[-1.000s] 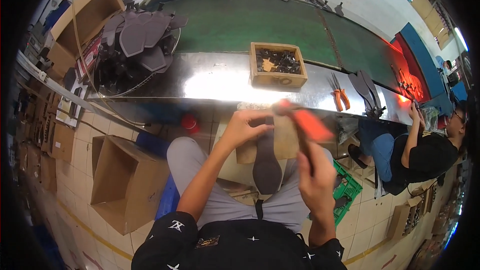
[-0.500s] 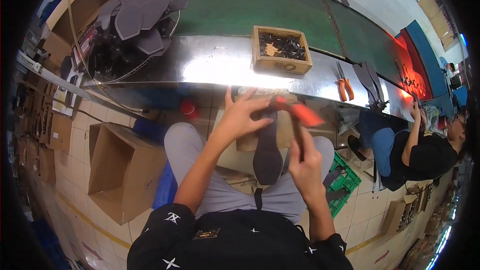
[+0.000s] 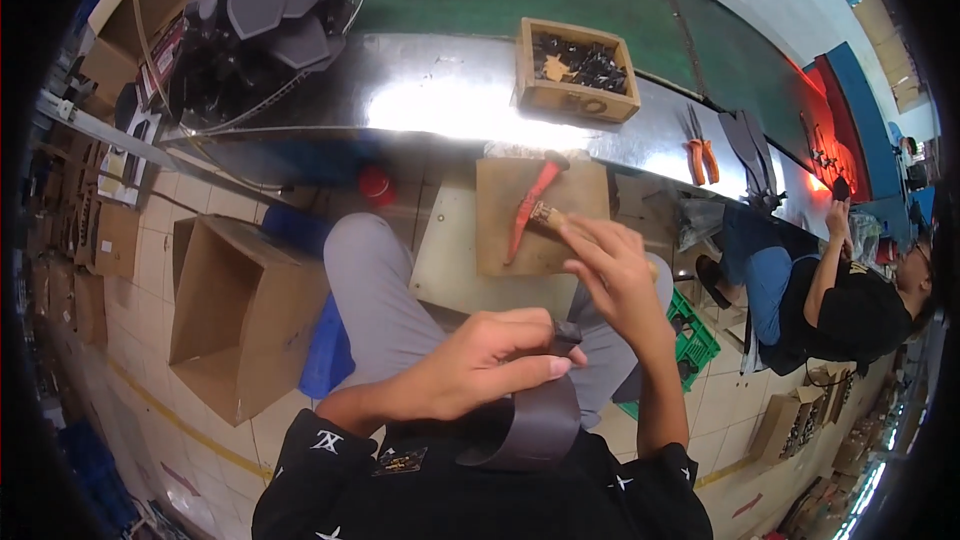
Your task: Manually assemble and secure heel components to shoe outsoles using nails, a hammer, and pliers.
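Observation:
Close to my chest, my left hand (image 3: 490, 365) is closed round a dark brown sole-shaped piece (image 3: 545, 425). Its broad end curves down below my fingers, and a small black block shows at its upper end, by my fingertips. A hammer (image 3: 535, 202) with a red head and a wooden handle lies on a brown board (image 3: 500, 178). Over its handle is my right hand (image 3: 612, 275), fingers stretched and thumb apart. Part of the handle is hidden under those fingers.
A wooden box (image 3: 580, 105) of small black parts stands on the metal bench edge (image 3: 420, 90). Orange-handled pliers (image 3: 700, 155) and dark pieces (image 3: 750, 155) lie to its right. A heap of dark pieces (image 3: 270, 0) is at left. Another person (image 3: 850, 300) sits at right.
The hammer has come down onto the board, and my right hand's fingers have loosened round its handle. My left hand has carried the sole-shaped piece from the board toward my chest.

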### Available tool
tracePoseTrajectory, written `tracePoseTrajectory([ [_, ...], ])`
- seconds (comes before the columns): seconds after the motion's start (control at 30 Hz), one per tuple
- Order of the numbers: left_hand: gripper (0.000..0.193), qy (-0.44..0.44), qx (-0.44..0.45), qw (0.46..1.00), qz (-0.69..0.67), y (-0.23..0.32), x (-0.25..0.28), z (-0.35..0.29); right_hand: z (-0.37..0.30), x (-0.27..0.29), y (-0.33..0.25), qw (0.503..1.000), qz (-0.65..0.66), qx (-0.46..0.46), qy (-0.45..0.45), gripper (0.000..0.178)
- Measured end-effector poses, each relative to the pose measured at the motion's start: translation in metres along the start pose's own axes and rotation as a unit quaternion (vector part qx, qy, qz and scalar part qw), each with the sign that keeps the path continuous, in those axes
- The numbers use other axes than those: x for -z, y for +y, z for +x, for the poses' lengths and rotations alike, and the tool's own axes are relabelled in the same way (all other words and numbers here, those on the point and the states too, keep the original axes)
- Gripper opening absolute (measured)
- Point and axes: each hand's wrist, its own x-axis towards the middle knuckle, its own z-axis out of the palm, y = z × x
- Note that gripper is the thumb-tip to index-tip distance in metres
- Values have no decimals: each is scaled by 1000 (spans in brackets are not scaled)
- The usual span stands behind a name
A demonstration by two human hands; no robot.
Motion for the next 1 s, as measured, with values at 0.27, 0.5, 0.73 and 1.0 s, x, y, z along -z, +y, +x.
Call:
tracePoseTrajectory([
  [0.27,26,-81,-54,989,-115,-16,-15,-3,-16,14,-38,743,662,92,24,39],
  [0.5,25,-214,-43,968,-124,-9,-8,-1,8,44,-32,746,596,292,-56,36],
  [0.73,24,-217,-60,971,-78,-10,6,-14,26,42,-36,741,572,331,-118,29],
  [1.0,24,157,-44,973,163,9,79,31,0,45,51,952,276,-116,61,34],
])
